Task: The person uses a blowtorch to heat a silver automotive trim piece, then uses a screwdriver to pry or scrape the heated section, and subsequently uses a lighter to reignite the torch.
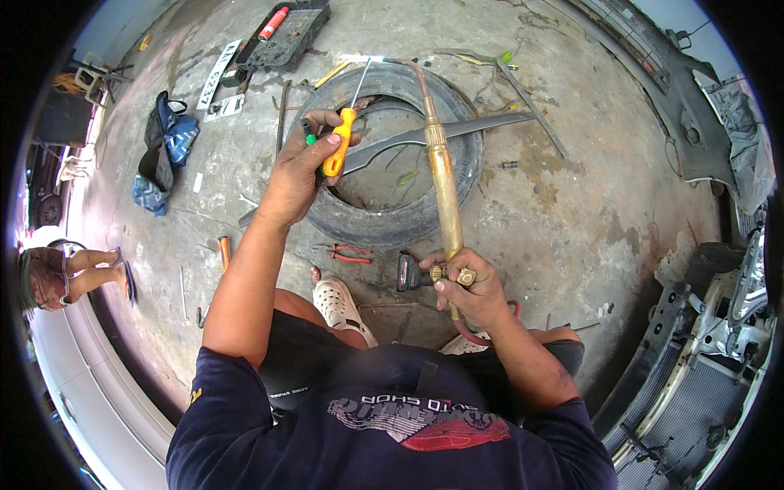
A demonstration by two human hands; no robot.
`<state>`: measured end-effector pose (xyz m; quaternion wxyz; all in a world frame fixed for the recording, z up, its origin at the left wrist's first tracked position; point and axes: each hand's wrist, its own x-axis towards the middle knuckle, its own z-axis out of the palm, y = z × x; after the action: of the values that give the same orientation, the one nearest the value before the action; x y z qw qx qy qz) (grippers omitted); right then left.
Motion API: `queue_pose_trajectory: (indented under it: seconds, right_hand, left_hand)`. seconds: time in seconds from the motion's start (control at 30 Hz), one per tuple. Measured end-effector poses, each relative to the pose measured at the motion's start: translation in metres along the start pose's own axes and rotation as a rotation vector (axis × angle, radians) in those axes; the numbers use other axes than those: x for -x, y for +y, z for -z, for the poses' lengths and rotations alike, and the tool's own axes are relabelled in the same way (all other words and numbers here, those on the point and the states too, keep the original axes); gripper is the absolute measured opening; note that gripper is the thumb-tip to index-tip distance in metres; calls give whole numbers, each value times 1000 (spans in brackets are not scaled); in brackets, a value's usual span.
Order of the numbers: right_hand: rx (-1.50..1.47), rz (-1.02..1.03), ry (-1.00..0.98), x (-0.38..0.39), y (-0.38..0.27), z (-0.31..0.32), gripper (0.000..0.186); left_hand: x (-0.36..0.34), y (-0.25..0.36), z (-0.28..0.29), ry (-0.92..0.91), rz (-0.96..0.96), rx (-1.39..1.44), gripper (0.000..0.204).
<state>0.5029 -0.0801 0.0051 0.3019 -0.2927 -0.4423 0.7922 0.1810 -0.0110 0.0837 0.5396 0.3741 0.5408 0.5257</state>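
Note:
My left hand (300, 167) is closed around a yellow-handled screwdriver (339, 140), its thin shaft pointing up and away from me. A green and black piece (309, 133) shows among the same fingers; what it is I cannot make out. In my right hand (472, 287) is a brass gas torch (443, 184), gripped low by its valve knobs, with a hose trailing below. The torch's bent copper neck reaches left, and a bright flame plays at the screwdriver's tip. Beneath both lies a worn tire (384, 237) with a long grey curved strip (482, 122) across it.
Pliers with red handles (351, 253) and a black battery pack (408, 271) lie near my feet. At the back left are a black tray (298, 37) and a blue bag (175, 135). Car parts (694, 327) stand at right. Another person's legs (94, 273) show at left.

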Motion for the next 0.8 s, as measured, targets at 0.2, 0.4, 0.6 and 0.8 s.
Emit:
queue_pose_trajectory:
  seconds: [0.2, 0.4, 0.6, 0.8]
  right_hand:
    - [-2, 1, -23, 2, 2, 2, 23]
    - [34, 20, -12, 4, -1, 0, 23]
    - [35, 14, 1, 7, -2, 1, 23]
    - [47, 12, 9, 7, -2, -1, 23]
  left_hand:
    - [3, 3, -3, 7, 5, -5, 40]
    - [4, 2, -4, 0, -7, -50, 40]
    - [6, 3, -8, -1, -13, -71, 40]
    - [7, 3, -7, -14, -9, -72, 41]
